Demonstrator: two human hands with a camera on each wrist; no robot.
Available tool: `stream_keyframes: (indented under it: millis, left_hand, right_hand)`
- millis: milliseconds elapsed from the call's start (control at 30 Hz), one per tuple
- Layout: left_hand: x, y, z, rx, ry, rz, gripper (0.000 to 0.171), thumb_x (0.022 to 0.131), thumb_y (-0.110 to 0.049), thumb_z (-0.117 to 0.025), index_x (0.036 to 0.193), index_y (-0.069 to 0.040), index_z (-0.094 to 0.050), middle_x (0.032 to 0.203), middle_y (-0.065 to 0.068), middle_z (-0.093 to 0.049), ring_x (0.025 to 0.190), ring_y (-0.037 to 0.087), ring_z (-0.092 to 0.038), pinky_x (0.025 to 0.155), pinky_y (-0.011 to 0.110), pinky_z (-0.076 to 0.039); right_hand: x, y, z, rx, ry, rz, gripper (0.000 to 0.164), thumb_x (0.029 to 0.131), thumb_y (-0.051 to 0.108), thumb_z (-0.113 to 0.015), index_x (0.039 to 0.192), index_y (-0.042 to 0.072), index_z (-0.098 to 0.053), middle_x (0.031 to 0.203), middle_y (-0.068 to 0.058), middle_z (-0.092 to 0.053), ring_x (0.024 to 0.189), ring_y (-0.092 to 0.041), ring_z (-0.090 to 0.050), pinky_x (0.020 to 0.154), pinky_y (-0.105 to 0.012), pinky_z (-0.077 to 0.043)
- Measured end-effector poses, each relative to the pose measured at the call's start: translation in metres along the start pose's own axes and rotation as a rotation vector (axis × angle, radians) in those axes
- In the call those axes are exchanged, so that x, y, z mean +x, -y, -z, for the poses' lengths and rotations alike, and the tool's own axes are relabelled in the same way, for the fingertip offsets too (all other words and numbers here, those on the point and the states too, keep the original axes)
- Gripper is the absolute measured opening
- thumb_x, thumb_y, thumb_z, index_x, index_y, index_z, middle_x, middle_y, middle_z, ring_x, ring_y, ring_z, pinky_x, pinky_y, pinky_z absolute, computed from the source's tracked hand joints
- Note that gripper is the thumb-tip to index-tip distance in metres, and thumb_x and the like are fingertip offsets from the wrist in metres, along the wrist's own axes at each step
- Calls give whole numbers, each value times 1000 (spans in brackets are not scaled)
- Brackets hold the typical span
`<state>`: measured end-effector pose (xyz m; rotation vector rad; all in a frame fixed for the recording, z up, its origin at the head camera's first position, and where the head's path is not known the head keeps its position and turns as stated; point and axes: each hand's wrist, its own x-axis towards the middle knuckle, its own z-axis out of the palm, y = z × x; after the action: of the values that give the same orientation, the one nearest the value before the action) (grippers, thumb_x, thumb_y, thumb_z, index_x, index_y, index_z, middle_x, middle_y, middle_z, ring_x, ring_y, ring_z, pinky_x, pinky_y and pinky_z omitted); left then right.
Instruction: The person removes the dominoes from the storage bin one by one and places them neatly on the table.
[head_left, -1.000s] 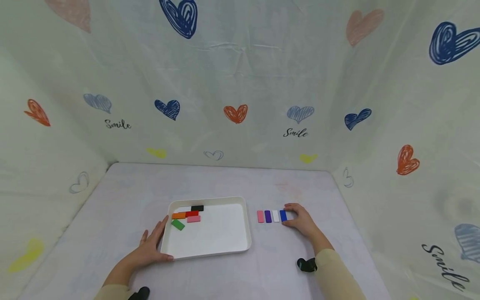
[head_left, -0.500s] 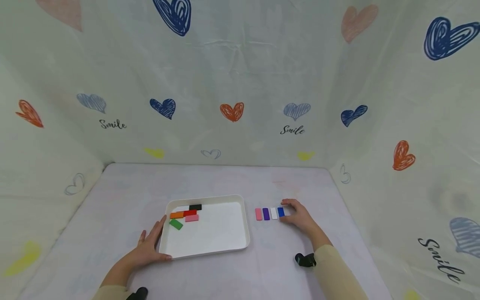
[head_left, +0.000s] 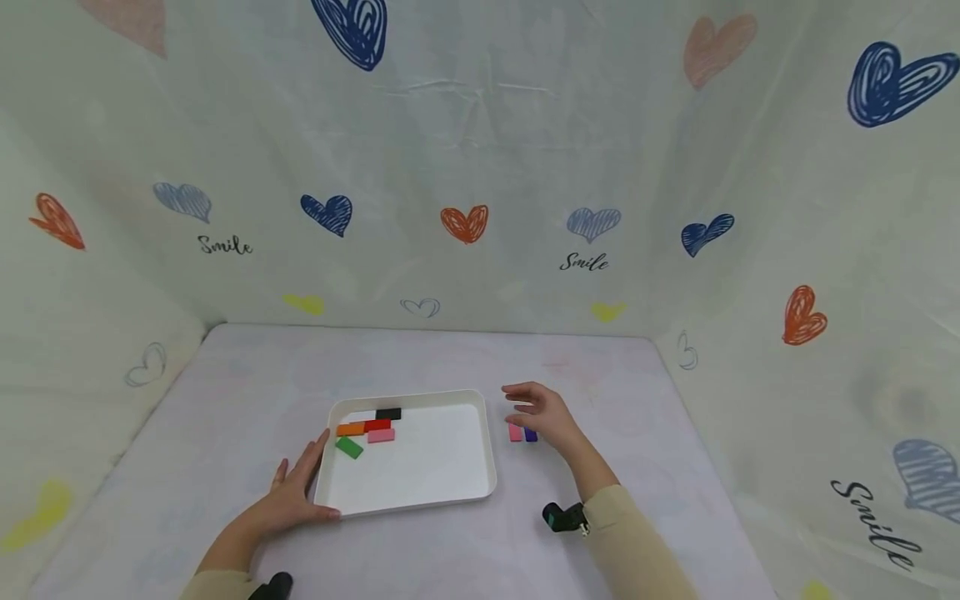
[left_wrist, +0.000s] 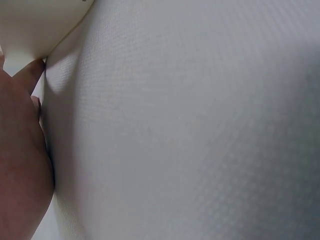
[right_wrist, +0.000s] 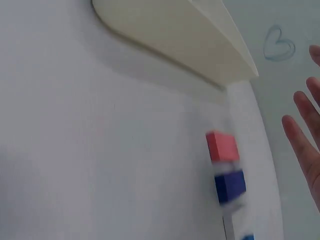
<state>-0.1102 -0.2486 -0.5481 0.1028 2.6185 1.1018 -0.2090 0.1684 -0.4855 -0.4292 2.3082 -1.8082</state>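
My left hand (head_left: 288, 504) rests against the left end of the white tray (head_left: 435, 467), fingers spread along its side and thumb at the near corner. Inside the tray lie black (head_left: 388, 414), white, orange (head_left: 350, 430), red (head_left: 377, 425), pink (head_left: 381, 436) and green (head_left: 349, 448) blocks. Right of the tray, my right hand (head_left: 551, 421) hovers above a row of blocks, fingers extended and holding nothing visible. The right wrist view shows that row: pink (right_wrist: 223, 147), purple (right_wrist: 230, 187), white (right_wrist: 235, 222) and a bit of blue (right_wrist: 248, 237). From the head, the hand hides the last two.
A pale cloth-covered table (head_left: 420, 554) lies beneath everything. A curtain (head_left: 480, 142) printed with hearts stands behind it and along both sides. Black wrist devices sit at the left cuff (head_left: 273, 587) and right cuff (head_left: 564, 517).
My right hand has left the blue block at the row's right end and moved left and up, over the row toward the tray. My left hand stays at the tray.
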Motion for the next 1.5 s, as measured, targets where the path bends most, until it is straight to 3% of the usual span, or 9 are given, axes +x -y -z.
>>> stream_keyframes:
  millis: [167,300,433,633,1033,1233,1500]
  left_hand:
    - [2,-1,1,-4,-5,-26,135,58,-46,-89,155,-8,-3,155,33,-8,141,51,2,107,61,21]
    - [1,0,1,-2,-7,-42,133,59,-45,-89,155,-7,-5,154,35,-10,141,52,1,107,63,20]
    - [0,2,1,-2,-21,-46,134,57,-44,-89,155,-7,-6,154,36,-11,140,53,1,106,63,20]
    - [1,1,1,-11,-25,-51,133,58,-44,-89,155,-7,-6,153,36,-12,140,53,0,106,63,21]
    - [1,2,-1,-1,-27,-47,133,59,-44,-89,155,-9,-5,152,36,-13,139,55,0,105,65,20]
    - [-1,4,1,-5,-28,-63,130,62,-39,-89,156,-10,-4,152,37,-14,139,56,0,105,64,20]
    - [0,3,-1,-9,-42,-94,128,64,-36,-89,156,-12,-3,151,36,-16,139,56,-2,106,66,17]
  right_hand:
    - [6,10,-36,22,21,48,47,80,-8,-75,124,-6,-58,127,-20,-59,122,-36,-53,103,-48,-42]
    - [9,18,-67,57,65,68,49,80,-7,-74,126,-6,-56,129,-20,-58,125,-38,-50,105,-48,-40]
    - [16,8,-100,110,122,73,49,80,-8,-74,126,-5,-57,129,-18,-58,125,-40,-50,104,-47,-41]
    - [28,-4,-140,102,171,17,48,81,-2,-76,125,7,-62,126,-4,-61,122,-26,-55,100,-35,-46]
    - [37,-7,-181,100,228,-67,45,78,0,-80,120,10,-66,115,-1,-65,106,-15,-61,89,-21,-50]
    - [42,-5,-196,82,267,-58,46,77,-1,-80,120,9,-65,112,0,-68,101,-8,-62,87,-19,-50]
    - [52,-2,-209,21,329,-55,48,76,-1,-81,120,8,-65,113,10,-65,102,-3,-61,86,-16,-48]
